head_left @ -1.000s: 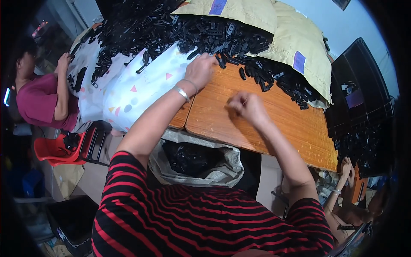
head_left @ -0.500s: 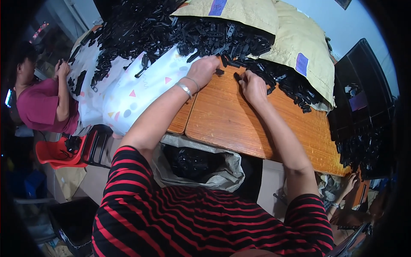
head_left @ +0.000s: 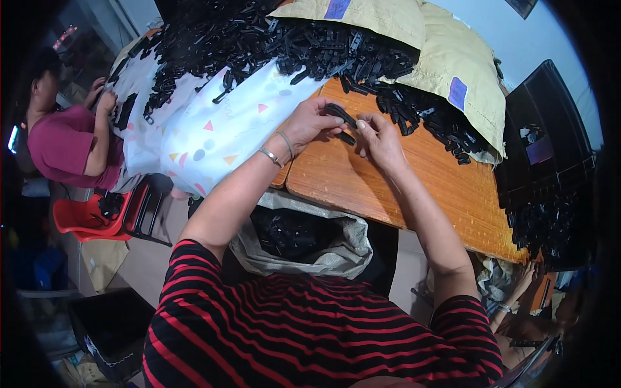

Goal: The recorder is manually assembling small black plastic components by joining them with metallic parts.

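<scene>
My left hand and my right hand meet above the wooden table. Between them is a slim, curved black plastic piece; the left thumb and fingers pinch one end, and the right thumb and fingertips close on the other. A second dark end shows just below it, between the hands; whether it belongs to the same piece I cannot tell. Beyond my hands lies a large heap of loose black plastic pieces, and a smaller heap spreads to the right.
Two tan paper sacks spill black pieces at the back. A white patterned sheet covers the table's left. An open woven sack stands below the front edge. At left sits a person; another person's hand shows at lower right.
My hands have drawn back from the heaps and come together. A black piece now spans between them. The person at left has lowered their hands toward the sheet.
</scene>
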The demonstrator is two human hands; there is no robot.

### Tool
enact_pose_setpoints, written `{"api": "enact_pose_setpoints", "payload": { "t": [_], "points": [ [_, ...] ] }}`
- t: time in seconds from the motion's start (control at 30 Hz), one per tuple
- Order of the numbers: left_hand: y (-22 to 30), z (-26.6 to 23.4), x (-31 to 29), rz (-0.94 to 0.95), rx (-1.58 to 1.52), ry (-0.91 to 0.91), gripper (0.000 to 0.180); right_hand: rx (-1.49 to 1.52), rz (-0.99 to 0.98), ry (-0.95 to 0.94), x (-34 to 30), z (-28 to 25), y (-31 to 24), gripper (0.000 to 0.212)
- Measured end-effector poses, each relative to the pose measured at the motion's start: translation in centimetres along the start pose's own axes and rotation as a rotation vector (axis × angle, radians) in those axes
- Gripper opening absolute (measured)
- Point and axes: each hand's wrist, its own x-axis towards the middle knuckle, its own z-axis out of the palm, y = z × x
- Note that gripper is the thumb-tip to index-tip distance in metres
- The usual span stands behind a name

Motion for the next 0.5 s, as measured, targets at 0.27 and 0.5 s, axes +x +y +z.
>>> {"api": "enact_pose_setpoints", "payload": {
  "t": [0.27,0.5],
  "points": [
    [-0.4,0.5,0.6,-0.018,0.051,-0.092,0.03,0.361,0.234,-0.057,-0.1,-0.5,1.4,0.013],
    [-1.7,0.2,1.0,0.057,0.383,0.023,0.017,0.32,0.305,-0.027,-0.8,0.5,1.1,0.014]
  ]
}}
